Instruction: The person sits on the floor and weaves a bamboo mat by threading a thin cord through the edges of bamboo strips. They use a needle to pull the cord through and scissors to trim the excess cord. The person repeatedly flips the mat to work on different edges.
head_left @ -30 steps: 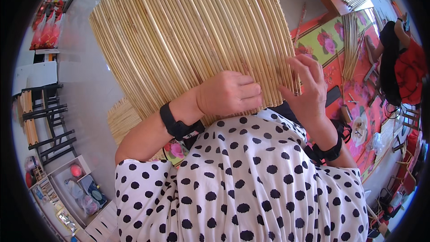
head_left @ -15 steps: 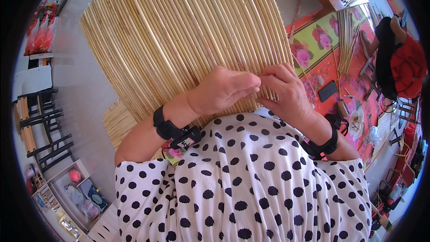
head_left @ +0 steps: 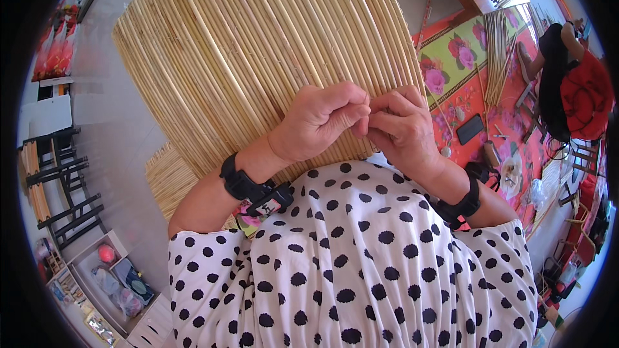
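Observation:
A large woven reed mat [head_left: 258, 58] stands tilted in front of me, its near edge against my lap. My left hand [head_left: 319, 122] and my right hand [head_left: 403, 129] meet fingertip to fingertip at that near edge, both pinched shut on the mat's edge reeds. What exactly lies between the fingertips is too small to tell. Each wrist carries a black band, the left one [head_left: 248, 187] and the right one [head_left: 461, 203]. My white garment with black dots [head_left: 361, 264] fills the lower part of the view.
A second reed bundle [head_left: 169, 177] lies under the mat at the left. On the right are a red floral floor cloth [head_left: 451, 64], loose reeds [head_left: 496, 45], a dark phone [head_left: 469, 129] and a seated person in red [head_left: 580, 90]. Stools [head_left: 55, 187] and an open box [head_left: 109, 277] stand at the left.
My right hand moved left from the mat's right edge to meet my left hand. Both hands went from lying on the mat to pinching fingertip to fingertip at its near edge.

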Available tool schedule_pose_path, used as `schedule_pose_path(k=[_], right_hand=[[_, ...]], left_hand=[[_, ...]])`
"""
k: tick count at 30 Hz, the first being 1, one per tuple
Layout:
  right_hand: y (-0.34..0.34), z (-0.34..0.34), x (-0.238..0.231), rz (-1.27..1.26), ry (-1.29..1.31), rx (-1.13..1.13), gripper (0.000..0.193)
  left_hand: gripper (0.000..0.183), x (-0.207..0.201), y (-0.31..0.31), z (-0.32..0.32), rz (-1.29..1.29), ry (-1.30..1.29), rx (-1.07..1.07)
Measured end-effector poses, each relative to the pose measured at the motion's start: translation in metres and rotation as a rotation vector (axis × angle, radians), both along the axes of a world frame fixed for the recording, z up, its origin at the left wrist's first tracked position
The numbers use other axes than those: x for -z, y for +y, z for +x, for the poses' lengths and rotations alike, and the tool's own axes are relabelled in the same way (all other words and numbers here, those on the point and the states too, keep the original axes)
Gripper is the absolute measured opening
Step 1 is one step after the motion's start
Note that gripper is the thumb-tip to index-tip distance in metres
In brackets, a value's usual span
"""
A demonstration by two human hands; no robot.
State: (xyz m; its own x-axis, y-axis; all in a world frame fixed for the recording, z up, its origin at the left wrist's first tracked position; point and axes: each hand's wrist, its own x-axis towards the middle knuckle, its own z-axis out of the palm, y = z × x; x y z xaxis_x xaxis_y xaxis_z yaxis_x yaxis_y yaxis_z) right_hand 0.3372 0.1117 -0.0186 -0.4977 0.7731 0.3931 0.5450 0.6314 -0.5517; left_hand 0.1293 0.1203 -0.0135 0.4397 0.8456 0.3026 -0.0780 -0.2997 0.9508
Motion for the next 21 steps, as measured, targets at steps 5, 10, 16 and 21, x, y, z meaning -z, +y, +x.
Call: schedule_pose_path(k=[5,10,16,21], right_hand=[[0.0,0.003,0.005,0.027,0.024,-0.041,0.019],[0.004,0.011,0.006,0.034,-0.005,-0.13,0.019],[0.01,0.012,0.006,-0.045,0.118,-0.175,0.021],[0.009,0.014,0.001,-0.09,0.161,-0.147,0.027]], left_hand=[[0.006,-0.001,0.0,-0.005,0.031,0.059,0.086],[0.007,0.005,-0.002,-0.005,0.084,0.121,0.111],[0.008,0.004,-0.003,-0.01,0.026,0.088,0.071],[0.007,0.005,-0.008,-0.021,-0.056,-0.009,0.021]])
